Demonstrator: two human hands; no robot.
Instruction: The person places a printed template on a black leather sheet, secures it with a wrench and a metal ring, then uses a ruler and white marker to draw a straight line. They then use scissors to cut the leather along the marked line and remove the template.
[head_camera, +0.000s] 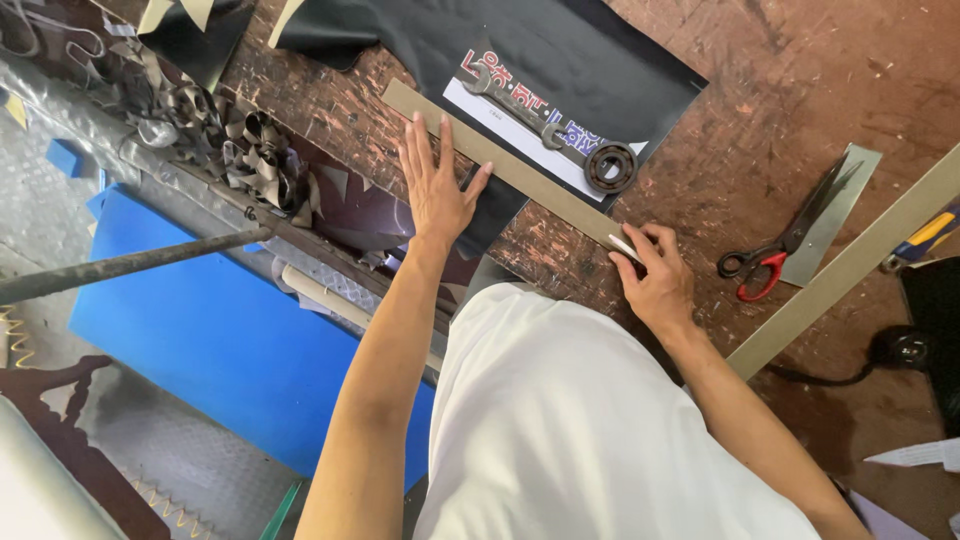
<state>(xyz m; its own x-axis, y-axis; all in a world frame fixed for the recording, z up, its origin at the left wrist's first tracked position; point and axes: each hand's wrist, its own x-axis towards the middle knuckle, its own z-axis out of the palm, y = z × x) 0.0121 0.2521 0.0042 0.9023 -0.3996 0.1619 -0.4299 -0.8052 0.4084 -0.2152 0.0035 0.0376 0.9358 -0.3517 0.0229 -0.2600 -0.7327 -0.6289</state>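
While the right hand (655, 280) pinches a small white marking piece (624, 248), perhaps chalk, between thumb and fingertips at the near end of the long flat olive-grey straightedge strip (520, 170), the left hand (438, 190) lies open and flat, fingers spread, pressing that strip down onto the black sheet of soft material (560, 60). So the right grip is closed on the white piece, and the left grip holds nothing; it only bears down with palm and fingers.

The strip runs diagonally across the worn, reddish-brown wooden desk (760, 120), crossing the lower edge of the black sheet. It looks thin, stiff and light, likely to slide unless weighted from above, and is best held flat near its middle. The black sheet seems limp and pliable, apt to wrinkle or creep if pulled by an edge.

Just beyond the strip, on the black sheet, lies a white rectangular label card with red and blue printing (530, 125), and a dark metal ring spanner (555, 130) rests across it. To the right, well apart, black scissors with a red handle loop (785, 245) sit on a grey offcut (835, 215). A second long olive strip (860, 255) slants along the desk's right side.
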